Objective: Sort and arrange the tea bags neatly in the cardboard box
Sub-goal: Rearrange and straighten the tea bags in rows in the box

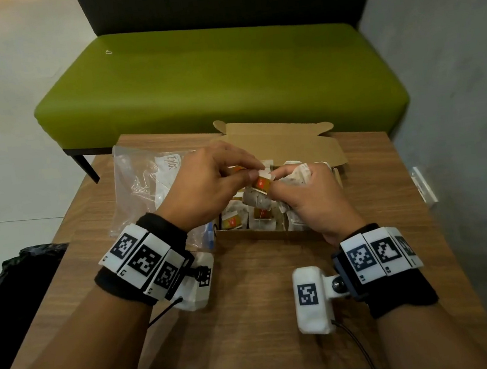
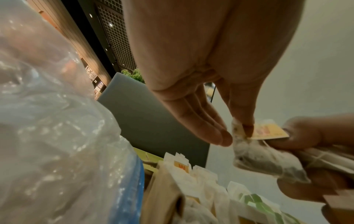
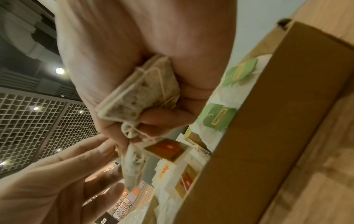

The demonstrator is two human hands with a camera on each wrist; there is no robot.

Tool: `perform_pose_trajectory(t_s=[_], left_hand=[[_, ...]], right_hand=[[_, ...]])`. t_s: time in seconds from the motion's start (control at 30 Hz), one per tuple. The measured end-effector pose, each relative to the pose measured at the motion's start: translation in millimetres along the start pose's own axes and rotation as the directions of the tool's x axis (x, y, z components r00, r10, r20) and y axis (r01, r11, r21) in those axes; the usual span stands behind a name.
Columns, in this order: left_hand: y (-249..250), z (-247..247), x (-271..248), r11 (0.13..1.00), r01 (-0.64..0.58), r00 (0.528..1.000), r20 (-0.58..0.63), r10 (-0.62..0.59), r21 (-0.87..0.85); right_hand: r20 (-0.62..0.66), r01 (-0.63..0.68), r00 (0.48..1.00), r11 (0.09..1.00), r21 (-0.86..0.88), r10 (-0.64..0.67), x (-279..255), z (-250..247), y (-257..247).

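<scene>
- My left hand [image 1: 205,186] pinches the corner of a tea bag [image 2: 254,157] between thumb and fingertips, held above the cardboard box [image 1: 260,233]; the other fingers are loosely extended in the left wrist view.
- My right hand [image 1: 308,201] is curled round a small bundle of tea bags [image 3: 141,97] wrapped in their own strings, and its thumb and forefinger hold the orange tag [image 1: 263,183] of the bag I'm pinching.
- From the head view both hands cover the middle of the box, so I can't count what lies under them.
- What I can see inside: bags standing on edge along the near wall, orange-tagged ones [image 3: 186,181] toward the left and green-tagged ones [image 3: 220,117] toward the right. The print on the tags is too blurred to read.
- The box lid [image 1: 279,140] is open and leans away from me; the box sits on the wooden table [image 1: 253,321].
- A clear plastic zip bag [image 1: 141,190] lies just left of the box, touching it; its contents are hard to make out through the creases.
- A green bench [image 1: 216,77] stands beyond the table.
- A black bag [image 1: 11,274] at the left is partly hidden by my forearm.
</scene>
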State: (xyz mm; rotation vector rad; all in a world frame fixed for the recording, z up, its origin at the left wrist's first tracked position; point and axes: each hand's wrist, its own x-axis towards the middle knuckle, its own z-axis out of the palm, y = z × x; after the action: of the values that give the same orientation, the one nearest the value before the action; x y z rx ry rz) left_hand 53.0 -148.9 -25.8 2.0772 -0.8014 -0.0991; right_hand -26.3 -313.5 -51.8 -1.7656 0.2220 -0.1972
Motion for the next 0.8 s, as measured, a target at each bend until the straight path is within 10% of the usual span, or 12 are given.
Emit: perform_pose_trajectory(t_s=[0.5, 0.8], left_hand=[[-21.4, -10.0, -5.2, 0.963, 0.166, 0.960, 0.190, -0.208, 0.212], [-19.8, -3.3, -5.8, 0.779, -0.041, 0.942, 0.284, -0.178, 0.625]], right_hand=[[0.084, -0.098, 0.989, 0.960, -0.264, 0.124, 2.1, -4.5, 9.3], [0.098, -0.087, 0.987, 0.940, -0.331, 0.127, 3.1, -2.2, 9.9]])
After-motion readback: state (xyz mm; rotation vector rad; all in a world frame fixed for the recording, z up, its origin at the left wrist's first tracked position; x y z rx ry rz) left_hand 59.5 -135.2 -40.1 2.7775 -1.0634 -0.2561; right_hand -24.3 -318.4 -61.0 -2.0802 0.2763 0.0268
